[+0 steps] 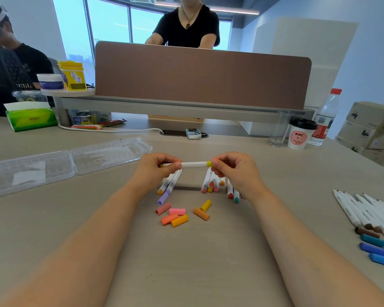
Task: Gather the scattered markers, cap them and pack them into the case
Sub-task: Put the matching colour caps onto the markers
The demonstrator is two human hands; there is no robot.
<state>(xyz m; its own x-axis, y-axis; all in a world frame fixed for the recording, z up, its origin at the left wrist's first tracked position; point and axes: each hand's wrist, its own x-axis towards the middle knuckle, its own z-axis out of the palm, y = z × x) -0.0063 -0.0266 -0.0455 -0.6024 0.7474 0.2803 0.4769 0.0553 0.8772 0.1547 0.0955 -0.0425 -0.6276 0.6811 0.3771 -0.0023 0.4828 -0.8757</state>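
Both hands were raised just above the tabletop (208, 262) at centre, sharing one white marker (194, 164) held level between them. The left hand (157, 171) had thumb and fingers curled round the marker's left end; the right hand (233, 171) pinched the opposite end, just beyond a yellow band (209, 164). Whether that end carried a cap could not be determined. Beneath the hands lay two groups of white markers: a pair (171, 185) on the left and a larger cluster (211, 185) on the right. Loose caps (175, 216) in pink, orange and yellow lay scattered nearer the person. The clear plastic case (111, 151) lay open on the left, well apart from the markers. A further row of markers (364, 209) lay at the right edge.
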